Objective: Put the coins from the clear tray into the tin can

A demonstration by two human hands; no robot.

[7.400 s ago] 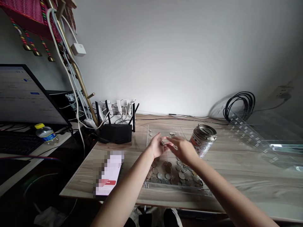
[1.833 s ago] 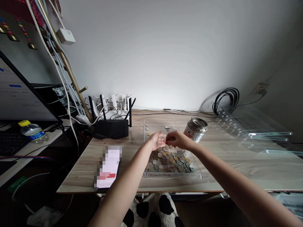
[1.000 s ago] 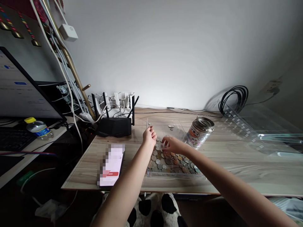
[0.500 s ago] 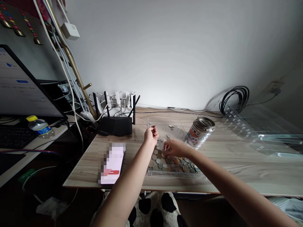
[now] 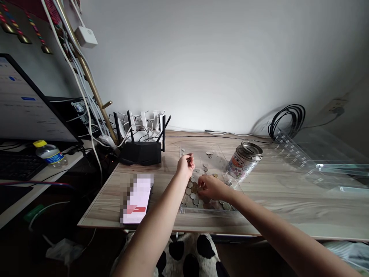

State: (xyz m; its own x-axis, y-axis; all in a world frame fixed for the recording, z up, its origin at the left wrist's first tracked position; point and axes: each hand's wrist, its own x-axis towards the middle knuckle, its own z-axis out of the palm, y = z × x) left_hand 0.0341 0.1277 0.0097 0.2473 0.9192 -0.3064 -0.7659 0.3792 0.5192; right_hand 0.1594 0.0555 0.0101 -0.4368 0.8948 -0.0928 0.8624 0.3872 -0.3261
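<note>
A shallow clear plastic tray (image 5: 201,211) lies on the wooden table with many silver and brassy coins (image 5: 193,196) spread over its floor. My left hand (image 5: 186,166) hovers at the tray's left side, fingers curled inward; what they hold, if anything, is too small to make out. Low among the coins is my right hand (image 5: 212,187), its fingertips bent down and pressed together at the coins, with their tips partly hidden. A printed metal tin (image 5: 245,161) with a lid and wire handle stands just right of the tray.
A phone (image 5: 137,200) lies at the table's left front. Behind it sits a black router (image 5: 140,153) among white cables. Coiled black cable (image 5: 286,121) leans on the wall, with clear plastic panels (image 5: 340,167) at right. A bottle (image 5: 50,154) stands on the left desk.
My right hand has shifted slightly left and toward me over the coins, uncovering a few behind it. My left hand stays curled in nearly the same place.
</note>
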